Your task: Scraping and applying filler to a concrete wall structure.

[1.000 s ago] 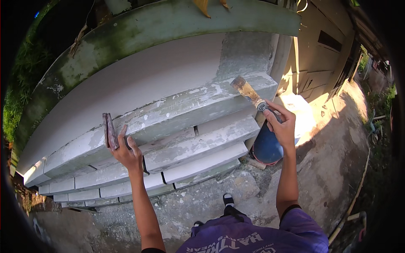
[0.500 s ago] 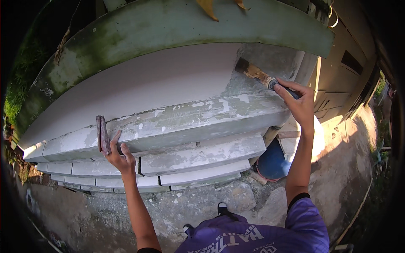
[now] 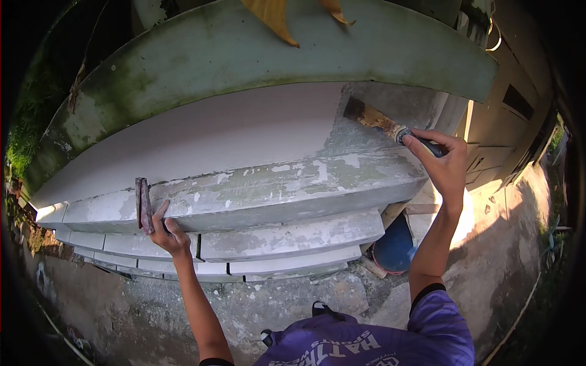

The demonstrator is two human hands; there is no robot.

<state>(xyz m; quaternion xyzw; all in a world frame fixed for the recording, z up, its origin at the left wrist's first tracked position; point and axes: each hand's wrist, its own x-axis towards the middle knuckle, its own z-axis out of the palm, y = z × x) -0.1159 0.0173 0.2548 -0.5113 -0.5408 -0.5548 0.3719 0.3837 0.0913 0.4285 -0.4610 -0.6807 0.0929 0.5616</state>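
Observation:
My right hand is closed round the dark handle of a putty knife with a stained, rusty-looking blade. The blade points left over the bare grey patch at the right end of the wall, close to the edge of the smooth white coat. Whether it touches the wall I cannot tell. At the left, my left hand grips a dusty reddish-brown flat tool, seen nearly edge-on above the patchy white-and-grey ledge. The part inside the fingers is mostly hidden.
Stepped ledges run below the wall. A mossy green overhang juts above it, with dry yellow leaves hanging at the top. A blue bucket stands under the right end, on the concrete floor.
The whole view has shifted, so the wall and ledges sit lower in the picture. Both hands keep their holds, and the putty knife blade is a little farther right of the white coat's edge.

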